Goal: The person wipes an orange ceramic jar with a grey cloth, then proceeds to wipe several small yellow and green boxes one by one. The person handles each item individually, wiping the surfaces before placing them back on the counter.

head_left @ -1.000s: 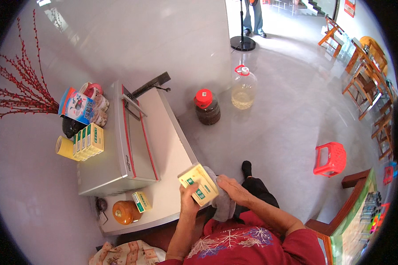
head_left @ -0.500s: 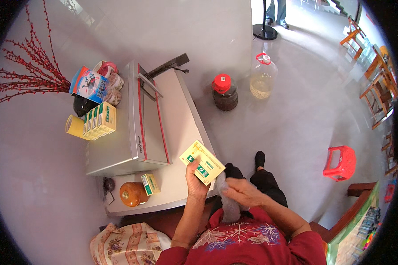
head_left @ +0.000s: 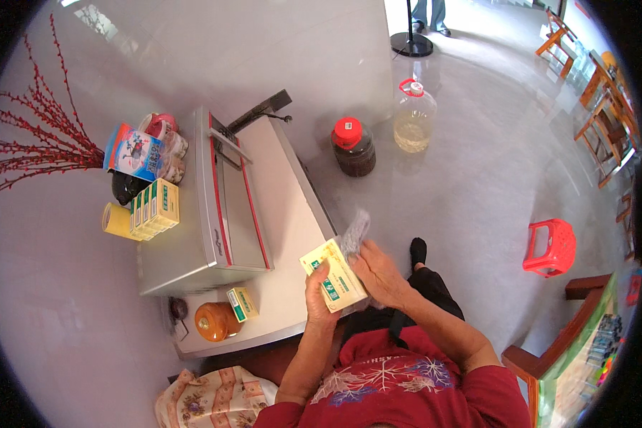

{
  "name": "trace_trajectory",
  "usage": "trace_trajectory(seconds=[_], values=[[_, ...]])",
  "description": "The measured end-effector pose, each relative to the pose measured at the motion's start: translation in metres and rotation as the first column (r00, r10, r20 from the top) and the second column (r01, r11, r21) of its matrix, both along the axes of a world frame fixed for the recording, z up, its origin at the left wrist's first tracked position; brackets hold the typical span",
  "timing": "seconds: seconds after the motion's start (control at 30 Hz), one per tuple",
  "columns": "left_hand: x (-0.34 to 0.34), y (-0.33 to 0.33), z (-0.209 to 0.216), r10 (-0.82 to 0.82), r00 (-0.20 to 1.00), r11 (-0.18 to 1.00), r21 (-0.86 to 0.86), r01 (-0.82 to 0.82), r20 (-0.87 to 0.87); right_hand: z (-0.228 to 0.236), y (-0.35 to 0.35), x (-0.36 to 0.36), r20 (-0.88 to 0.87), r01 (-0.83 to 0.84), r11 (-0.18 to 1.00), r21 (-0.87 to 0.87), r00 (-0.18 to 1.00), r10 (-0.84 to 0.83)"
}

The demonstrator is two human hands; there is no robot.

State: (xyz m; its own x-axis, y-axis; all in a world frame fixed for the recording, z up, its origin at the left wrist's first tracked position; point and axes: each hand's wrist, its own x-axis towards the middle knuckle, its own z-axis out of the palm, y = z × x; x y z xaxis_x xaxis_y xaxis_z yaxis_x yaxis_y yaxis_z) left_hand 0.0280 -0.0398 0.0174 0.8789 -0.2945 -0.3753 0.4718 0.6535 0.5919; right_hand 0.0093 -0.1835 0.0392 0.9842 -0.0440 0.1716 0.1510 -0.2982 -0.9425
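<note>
My left hand (head_left: 319, 296) grips a flat pale-yellow carton (head_left: 344, 284) with green lettering, thumb across its face. My right hand (head_left: 382, 274) has its fingers closed on a grey cloth (head_left: 356, 230), pressed along the carton's right edge; part of the cloth sticks up above the fingers. Both hands are over the near right edge of a white-topped counter (head_left: 282, 200). A smaller yellow carton (head_left: 242, 304) stands on it beside a round orange-brown pot (head_left: 218, 321). Several similar yellow cartons (head_left: 155, 209) stand in a row on a silver box-shaped appliance (head_left: 182, 246).
Beyond the counter stand a red-lidded jar of dark contents (head_left: 354, 153) and a clear jug (head_left: 414, 130). A red plastic stool (head_left: 551, 246) is at right, with wooden furniture (head_left: 571, 342) nearer. Red branches (head_left: 57, 153) spread at left. A person's legs (head_left: 429, 13) show far back.
My right hand has moved up along the carton with the cloth, which hung below and now sticks up at the top corner. The carton has turned a little, more upright.
</note>
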Motion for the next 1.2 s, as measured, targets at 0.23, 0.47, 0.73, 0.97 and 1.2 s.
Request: trace_trajectory(seconds=[0.23, 0.47, 0.73, 0.97, 1.2], values=[[0.007, 0.001, 0.001, -0.007, 0.997, 0.992, 0.125, -0.002, 0.077, -0.016, -0.019, -0.037, -0.428, -0.127, 0.951, 0.283, 0.870, 0.244], [0.001, -0.015, 0.011, -0.095, 0.991, 0.994, 0.069, 0.089, 0.098, -0.006, -0.028, -0.017, -0.327, -0.052, 0.815, 0.577, 0.900, 0.289], [0.021, -0.024, 0.015, 0.177, 0.984, 0.981, -0.081, -0.174, 0.032, 0.003, -0.017, -0.044, -0.389, -0.029, 0.820, 0.571, 0.870, 0.302], [0.005, -0.049, 0.028, 0.216, 0.923, 0.955, 0.126, -0.267, 0.318, -0.022, -0.009, -0.032, -0.461, -0.046, 0.980, 0.193, 0.877, 0.132], [0.018, -0.032, 0.008, 0.183, 0.940, 0.954, 0.180, -0.240, 0.287, 0.004, -0.014, -0.041, 0.020, -0.042, 0.998, 0.051, 0.999, 0.041]])
